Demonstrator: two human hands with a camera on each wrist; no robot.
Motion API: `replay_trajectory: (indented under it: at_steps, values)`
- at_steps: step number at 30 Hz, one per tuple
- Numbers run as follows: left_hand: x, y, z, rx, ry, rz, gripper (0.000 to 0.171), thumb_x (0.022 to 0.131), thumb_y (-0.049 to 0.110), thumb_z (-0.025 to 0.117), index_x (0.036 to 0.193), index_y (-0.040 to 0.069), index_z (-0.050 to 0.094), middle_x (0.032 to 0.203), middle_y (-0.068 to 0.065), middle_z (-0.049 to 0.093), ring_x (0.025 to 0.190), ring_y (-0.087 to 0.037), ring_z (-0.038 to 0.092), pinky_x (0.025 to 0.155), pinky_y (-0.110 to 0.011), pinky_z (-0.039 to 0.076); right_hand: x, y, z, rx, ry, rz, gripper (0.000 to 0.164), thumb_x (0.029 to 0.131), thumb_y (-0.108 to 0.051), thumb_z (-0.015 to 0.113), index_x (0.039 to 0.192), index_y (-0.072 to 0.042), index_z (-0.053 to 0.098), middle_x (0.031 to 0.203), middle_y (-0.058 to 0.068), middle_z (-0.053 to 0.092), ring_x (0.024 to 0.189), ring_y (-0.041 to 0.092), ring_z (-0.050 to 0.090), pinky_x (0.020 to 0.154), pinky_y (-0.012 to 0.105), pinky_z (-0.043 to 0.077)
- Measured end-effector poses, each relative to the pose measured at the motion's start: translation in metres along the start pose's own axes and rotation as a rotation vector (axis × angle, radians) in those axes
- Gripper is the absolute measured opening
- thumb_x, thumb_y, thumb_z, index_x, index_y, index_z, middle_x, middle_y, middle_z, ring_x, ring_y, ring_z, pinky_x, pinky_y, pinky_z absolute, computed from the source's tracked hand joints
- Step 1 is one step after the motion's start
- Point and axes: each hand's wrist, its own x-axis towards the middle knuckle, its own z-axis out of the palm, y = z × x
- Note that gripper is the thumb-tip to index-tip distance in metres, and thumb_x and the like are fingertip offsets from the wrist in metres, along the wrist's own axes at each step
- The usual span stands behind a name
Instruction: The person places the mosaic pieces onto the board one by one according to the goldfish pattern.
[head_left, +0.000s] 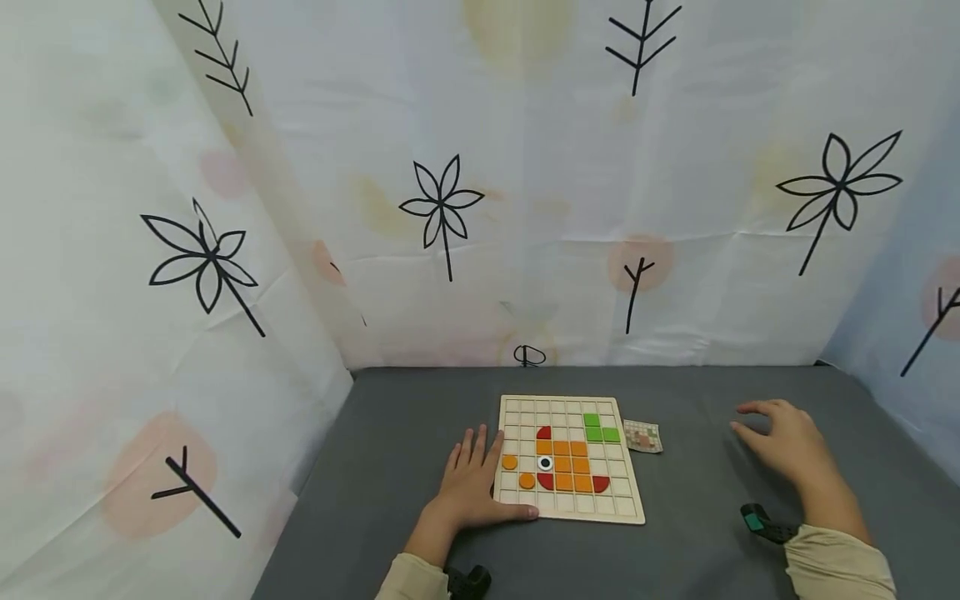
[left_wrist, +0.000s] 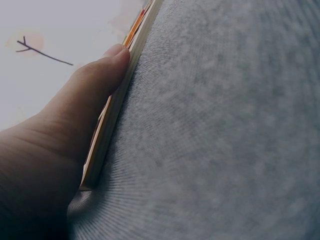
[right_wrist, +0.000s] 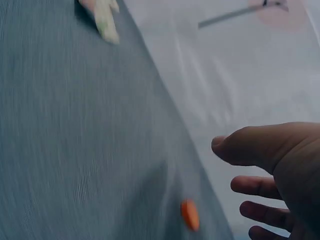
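Note:
A pale wooden grid board (head_left: 622, 504) lies on the grey table. On it sit orange square tiles (head_left: 572, 465), red rounded-corner tiles (head_left: 601, 483), three green squares (head_left: 592, 434), a black-and-white eye piece (head_left: 545, 462) and two orange discs (head_left: 509, 462). My left hand (head_left: 468, 492) lies at the board's near left corner, fingers spread along the left side, thumb against the front edge (left_wrist: 117, 100). Over the table to the right, my right hand (head_left: 787, 442) is held with thumb and fingers apart and nothing between them. Below it in the right wrist view lies a small orange piece (right_wrist: 190, 215).
A small printed card (head_left: 642, 436) lies against the board's right side, also blurred at the top of the right wrist view. White cloth (head_left: 525, 308) with plant drawings hangs behind the table (head_left: 420, 400) and along both sides.

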Motion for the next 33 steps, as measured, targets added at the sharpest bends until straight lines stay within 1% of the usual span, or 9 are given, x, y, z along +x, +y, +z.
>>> replay_trajectory:
  at_steps: [3, 5, 7, 11, 16, 21, 26, 29, 33]
  values:
    - [0.002, 0.004, 0.0, 0.003, -0.005, 0.005, 0.139, 0.07, 0.095, 0.067, 0.174, 0.022, 0.012, 0.181, -0.012, 0.003, 0.168, -0.038, -0.001, 0.134, -0.062, 0.008, -0.008, 0.027, -0.009, -0.047, -0.054, 0.075, 0.048, 0.102, -0.023, 0.071, 0.132, 0.013, 0.062, 0.137, 0.048, 0.046, 0.122, 0.069, 0.04, 0.097, 0.082, 0.035]
    - [0.0, 0.002, -0.001, 0.013, -0.006, -0.003, 0.139, 0.07, 0.095, 0.068, 0.174, 0.022, 0.012, 0.18, -0.012, 0.004, 0.168, -0.038, 0.0, 0.134, -0.062, 0.008, -0.01, 0.037, -0.009, -0.057, -0.082, 0.1, 0.05, 0.101, -0.023, 0.071, 0.132, 0.015, 0.061, 0.137, 0.05, 0.046, 0.122, 0.07, 0.041, 0.099, 0.082, 0.035]
    - [-0.001, 0.001, -0.001, 0.014, -0.008, -0.005, 0.139, 0.07, 0.095, 0.068, 0.174, 0.023, 0.012, 0.18, -0.012, 0.004, 0.168, -0.038, 0.0, 0.134, -0.062, 0.008, -0.013, 0.044, -0.007, -0.06, -0.1, 0.102, 0.046, 0.1, -0.02, 0.071, 0.129, 0.015, 0.064, 0.134, 0.049, 0.05, 0.121, 0.069, 0.044, 0.099, 0.081, 0.037]
    - [0.0, 0.001, 0.0, -0.003, -0.014, 0.008, 0.139, 0.07, 0.097, 0.066, 0.174, 0.022, 0.011, 0.18, -0.013, 0.002, 0.168, -0.038, -0.002, 0.134, -0.062, 0.007, -0.013, 0.052, -0.005, -0.066, -0.096, 0.087, 0.033, 0.096, -0.012, 0.073, 0.117, 0.014, 0.07, 0.126, 0.047, 0.057, 0.116, 0.067, 0.049, 0.096, 0.079, 0.041]
    - [0.003, 0.001, 0.002, 0.002, -0.011, 0.008, 0.139, 0.07, 0.097, 0.066, 0.174, 0.023, 0.011, 0.181, -0.011, 0.002, 0.168, -0.038, -0.002, 0.134, -0.061, 0.007, -0.01, 0.051, -0.004, -0.049, -0.103, 0.095, 0.025, 0.095, -0.006, 0.072, 0.112, 0.012, 0.073, 0.118, 0.044, 0.06, 0.108, 0.062, 0.055, 0.087, 0.072, 0.047]
    - [0.003, 0.001, 0.003, 0.003, -0.01, 0.009, 0.139, 0.07, 0.097, 0.066, 0.174, 0.023, 0.011, 0.181, -0.012, 0.001, 0.168, -0.038, -0.002, 0.134, -0.062, 0.007, -0.008, 0.045, 0.0, -0.028, -0.118, 0.099, 0.024, 0.095, -0.007, 0.073, 0.111, 0.012, 0.073, 0.11, 0.038, 0.064, 0.097, 0.053, 0.061, 0.079, 0.064, 0.05]
    - [0.004, -0.001, 0.004, -0.004, -0.017, 0.011, 0.139, 0.069, 0.098, 0.065, 0.174, 0.024, 0.01, 0.181, -0.011, 0.0, 0.168, -0.037, -0.003, 0.134, -0.062, 0.006, -0.006, 0.039, 0.006, -0.024, -0.07, 0.025, 0.019, 0.093, -0.007, 0.075, 0.104, 0.009, 0.076, 0.102, 0.032, 0.068, 0.091, 0.046, 0.064, 0.077, 0.062, 0.051]
    - [0.005, -0.002, 0.004, -0.011, -0.013, 0.014, 0.139, 0.069, 0.097, 0.066, 0.174, 0.022, 0.012, 0.181, -0.013, 0.002, 0.167, -0.039, -0.002, 0.134, -0.063, 0.007, -0.005, 0.036, 0.012, -0.021, -0.036, -0.02, 0.015, 0.092, -0.006, 0.075, 0.099, 0.007, 0.077, 0.099, 0.028, 0.069, 0.089, 0.044, 0.065, 0.077, 0.062, 0.052]
    - [0.004, 0.0, 0.003, -0.004, -0.013, 0.009, 0.139, 0.07, 0.096, 0.067, 0.174, 0.022, 0.012, 0.181, -0.012, 0.002, 0.168, -0.038, -0.001, 0.134, -0.062, 0.008, -0.005, 0.027, 0.017, -0.003, -0.036, -0.025, 0.014, 0.093, -0.007, 0.074, 0.098, 0.006, 0.077, 0.098, 0.026, 0.069, 0.089, 0.042, 0.066, 0.077, 0.061, 0.053]
